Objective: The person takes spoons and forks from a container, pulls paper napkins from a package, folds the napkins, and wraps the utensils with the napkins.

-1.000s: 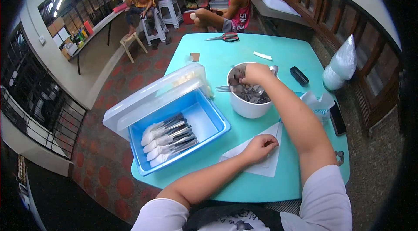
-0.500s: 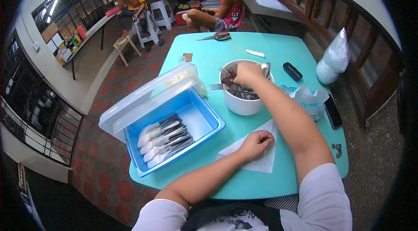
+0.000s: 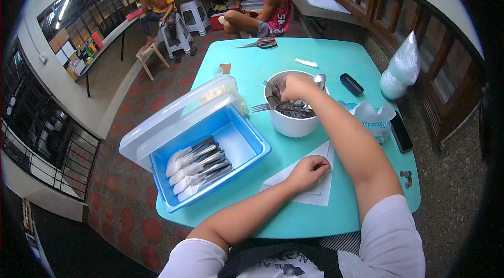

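My right hand (image 3: 295, 88) reaches into a white tub (image 3: 294, 127) of metal cutlery, its fingers closed on a fork (image 3: 273, 88) whose tines point up left. Another fork (image 3: 261, 107) juts over the tub's left rim, and a spoon (image 3: 320, 79) leans at the right. My left hand (image 3: 311, 172) rests on white paper sheets (image 3: 322, 192), fingers curled together; whether anything is between them is hidden. To the left, a blue bin (image 3: 253, 153) holds several cutlery bundles (image 3: 199, 167) with white wrapped ends; a clear lid (image 3: 176, 116) leans on its back edge.
On the turquoise table (image 3: 236, 223) lie scissors (image 3: 263, 43), a black case (image 3: 352, 84), a plastic pack (image 3: 375, 120), a phone (image 3: 401, 134) and coins (image 3: 407, 178). A wrapped cone-shaped bundle (image 3: 401, 71) stands at the right edge. Two people sit beyond.
The view has shifted, so the table things appear slightly further left and up. My right hand stays in the tub, where a fork's tines now show beside its fingers. My left hand stays on the paper.
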Demonstrator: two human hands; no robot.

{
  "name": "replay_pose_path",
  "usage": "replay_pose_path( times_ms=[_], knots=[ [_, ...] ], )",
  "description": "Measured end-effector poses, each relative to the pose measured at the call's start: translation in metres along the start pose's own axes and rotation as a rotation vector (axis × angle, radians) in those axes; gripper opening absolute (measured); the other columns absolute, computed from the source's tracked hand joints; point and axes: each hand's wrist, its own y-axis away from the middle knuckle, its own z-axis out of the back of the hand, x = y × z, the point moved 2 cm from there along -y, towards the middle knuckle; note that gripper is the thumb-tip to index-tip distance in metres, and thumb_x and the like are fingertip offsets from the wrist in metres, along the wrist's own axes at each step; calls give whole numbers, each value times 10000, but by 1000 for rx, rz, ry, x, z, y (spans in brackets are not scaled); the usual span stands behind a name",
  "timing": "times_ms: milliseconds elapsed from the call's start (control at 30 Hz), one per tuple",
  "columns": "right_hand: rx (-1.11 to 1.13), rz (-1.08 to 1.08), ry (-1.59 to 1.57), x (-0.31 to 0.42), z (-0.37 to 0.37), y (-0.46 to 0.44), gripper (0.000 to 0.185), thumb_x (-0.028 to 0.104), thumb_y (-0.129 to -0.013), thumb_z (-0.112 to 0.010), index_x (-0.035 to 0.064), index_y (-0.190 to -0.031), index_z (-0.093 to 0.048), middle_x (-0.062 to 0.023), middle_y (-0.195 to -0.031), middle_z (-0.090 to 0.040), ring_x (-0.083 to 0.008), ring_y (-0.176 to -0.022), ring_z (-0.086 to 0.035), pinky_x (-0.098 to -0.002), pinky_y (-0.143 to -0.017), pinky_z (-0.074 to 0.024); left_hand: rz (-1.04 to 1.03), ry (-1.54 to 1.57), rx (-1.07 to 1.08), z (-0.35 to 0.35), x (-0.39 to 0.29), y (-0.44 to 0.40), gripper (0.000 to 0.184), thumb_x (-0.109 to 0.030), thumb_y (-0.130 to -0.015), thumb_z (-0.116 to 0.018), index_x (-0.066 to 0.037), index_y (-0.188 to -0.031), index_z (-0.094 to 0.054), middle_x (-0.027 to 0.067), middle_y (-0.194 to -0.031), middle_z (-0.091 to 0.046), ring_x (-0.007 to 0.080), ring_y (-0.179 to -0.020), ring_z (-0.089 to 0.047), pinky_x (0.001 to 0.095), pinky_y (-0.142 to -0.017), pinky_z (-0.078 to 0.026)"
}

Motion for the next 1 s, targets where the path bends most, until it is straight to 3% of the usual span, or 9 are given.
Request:
replay_pose_path(
  times_ms=[33,100,200,300,400,700,1000],
  knots=[
    [33,19,-54,0,0,0,294,277,-609,-748,137,-864,-710,-95,-879,-701,-266,-826,-667,-380,-745,-508,-14,12,-13,-1,1,0,140,-105,-872,-583,14,-914,-642,61,-744,-594,121,-651,-516,283,-618,-444],
    [99,59,-163,1,1,2,277,265,-618,-740,143,-864,-709,-93,-869,-701,-264,-816,-665,-377,-727,-506,11,-18,11,0,0,-1,149,-118,-886,-583,9,-929,-646,58,-816,-626,115,-735,-557,276,-685,-465],
    [100,55,-180,6,5,7,290,238,-649,-681,126,-913,-729,-129,-932,-694,-281,-925,-657,-407,-819,-496,2,-43,23,1,1,-1,154,-127,-894,-584,6,-938,-648,59,-857,-640,111,-778,-577,272,-718,-475],
    [-3,17,-142,7,1,2,274,217,-657,-655,89,-888,-728,-149,-927,-690,-304,-897,-658,-414,-812,-503,5,-37,26,1,3,-2,153,-127,-894,-584,6,-936,-647,61,-859,-639,114,-783,-579,273,-725,-476],
    [-4,56,-52,5,-2,-4,309,282,-665,-689,35,-850,-710,-199,-890,-677,-316,-813,-660,-405,-750,-513,22,-31,33,1,2,-2,150,-123,-895,-583,8,-933,-645,62,-858,-637,116,-790,-581,275,-732,-477],
    [202,41,-51,1,2,-4,282,236,-632,-737,8,-796,-708,-181,-780,-677,-263,-698,-674,-379,-651,-534,44,-38,35,1,-2,-3,142,-109,-890,-581,11,-927,-649,61,-860,-638,117,-793,-583,279,-727,-478],
    [51,131,66,0,-2,-5,326,284,-644,-741,-2,-795,-698,-214,-831,-670,-338,-734,-657,-416,-683,-530,1,-52,21,-1,6,-1,146,-101,-886,-587,27,-924,-645,90,-873,-639,135,-801,-589,284,-738,-476]
  ],
)
